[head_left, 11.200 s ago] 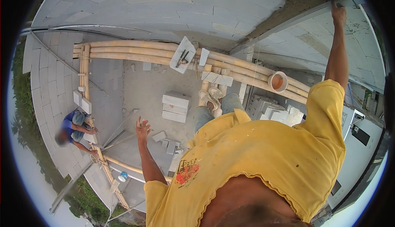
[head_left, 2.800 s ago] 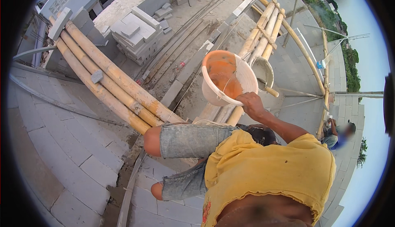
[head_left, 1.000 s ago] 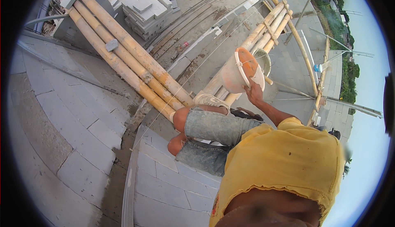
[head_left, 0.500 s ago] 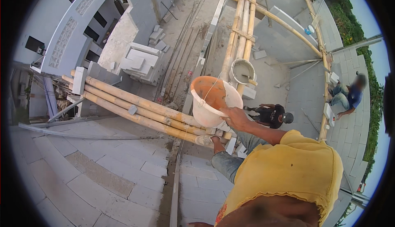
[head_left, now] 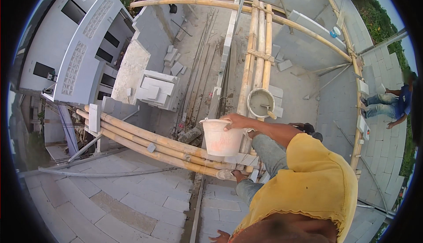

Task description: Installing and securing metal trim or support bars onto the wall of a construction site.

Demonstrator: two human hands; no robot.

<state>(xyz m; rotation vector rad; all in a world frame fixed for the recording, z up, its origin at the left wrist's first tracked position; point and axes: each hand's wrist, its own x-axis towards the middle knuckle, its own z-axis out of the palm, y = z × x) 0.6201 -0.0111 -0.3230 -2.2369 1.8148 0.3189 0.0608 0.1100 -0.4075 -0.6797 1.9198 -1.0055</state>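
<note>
Fingers of the right hand [head_left: 232,121]: clamped on the rim of a bucket [head_left: 219,140], off-white with faint orange staining. The bucket is held just below and beside these fingers, its side wall turned to view; its inside is hidden. Whether its base is supported cannot be told.

Left hand [head_left: 220,237]: cut by the lower edge, well below the right fingers. Its visible fingers are spread apart; no object is seen in them.

Just beyond the right fingers, to their right, a round grey tub [head_left: 260,97] is seen, holding grey mortar and a tool [head_left: 269,111] with a light handle. Tied bamboo poles [head_left: 266,73] are extended away past the tub. Below and left of the right fingers, a second run of bamboo [head_left: 165,156] is laid, with a small grey lump [head_left: 151,147] on it. A shoe [head_left: 226,175] is placed at its near end. Farther left of the right fingers, pale blocks [head_left: 154,88] are stacked. Far to their right, a co-worker [head_left: 402,99] in blue is seated on a block wall [head_left: 382,146].
</note>
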